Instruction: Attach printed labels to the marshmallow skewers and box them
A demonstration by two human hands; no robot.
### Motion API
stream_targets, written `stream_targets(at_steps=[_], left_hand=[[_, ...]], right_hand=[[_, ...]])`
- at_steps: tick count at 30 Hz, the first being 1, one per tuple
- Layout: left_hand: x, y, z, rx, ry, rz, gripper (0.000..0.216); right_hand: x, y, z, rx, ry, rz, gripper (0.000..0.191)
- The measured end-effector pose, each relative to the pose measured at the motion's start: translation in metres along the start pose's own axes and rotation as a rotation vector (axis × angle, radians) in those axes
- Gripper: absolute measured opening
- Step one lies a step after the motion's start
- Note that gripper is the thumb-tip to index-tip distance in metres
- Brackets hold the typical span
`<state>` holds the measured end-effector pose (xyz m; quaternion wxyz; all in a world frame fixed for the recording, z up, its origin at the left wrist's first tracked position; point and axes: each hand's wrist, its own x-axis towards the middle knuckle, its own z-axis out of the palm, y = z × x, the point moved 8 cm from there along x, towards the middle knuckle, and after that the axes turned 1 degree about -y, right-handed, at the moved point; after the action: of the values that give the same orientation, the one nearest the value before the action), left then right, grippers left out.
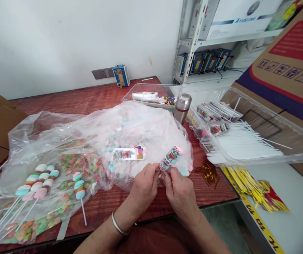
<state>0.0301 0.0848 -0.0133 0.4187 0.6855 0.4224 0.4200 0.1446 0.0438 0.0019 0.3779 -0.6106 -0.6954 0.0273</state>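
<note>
Both my hands meet at the table's front edge over a small printed clear wrapper [170,157] with pink and blue marshmallow pieces inside. My left hand [144,186], a metal bangle on its wrist, pinches the wrapper's lower end. My right hand [179,192] grips the same end from the right. A second printed wrapper [129,153] lies flat on a big clear plastic bag [151,130] of pastel marshmallows just behind my hands. Finished marshmallow skewers [36,183] on white sticks lie at the left.
Clear bags of coloured ring candy [69,165] cover the red wooden table [93,98]. A clear tray [246,141] of white sticks and wrappers sits at the right, a steel flask [182,107] behind it, gold twist ties [249,183] in front. Cardboard boxes flank both sides.
</note>
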Motion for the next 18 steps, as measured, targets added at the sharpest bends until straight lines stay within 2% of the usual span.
stream_targets(at_steps=[1, 3, 6, 11, 18], left_hand=[[-0.001, 0.003, -0.001, 0.064, 0.012, 0.032, 0.018], [-0.002, 0.0, 0.0, 0.075, 0.016, -0.016, 0.019], [-0.003, -0.009, 0.004, -0.05, 0.025, -0.158, 0.023], [-0.004, -0.015, 0.006, -0.17, 0.067, -0.228, 0.024], [-0.005, -0.016, 0.005, -0.184, 0.084, -0.251, 0.026]], right_hand=[[0.0, -0.004, -0.001, -0.028, 0.01, -0.055, 0.033], [-0.001, -0.01, 0.0, -0.056, 0.027, -0.113, 0.031], [-0.002, -0.015, 0.001, -0.131, 0.083, -0.131, 0.023], [-0.007, -0.025, -0.002, -0.284, 0.231, -0.217, 0.018], [-0.007, -0.027, -0.003, -0.314, 0.168, -0.249, 0.019]])
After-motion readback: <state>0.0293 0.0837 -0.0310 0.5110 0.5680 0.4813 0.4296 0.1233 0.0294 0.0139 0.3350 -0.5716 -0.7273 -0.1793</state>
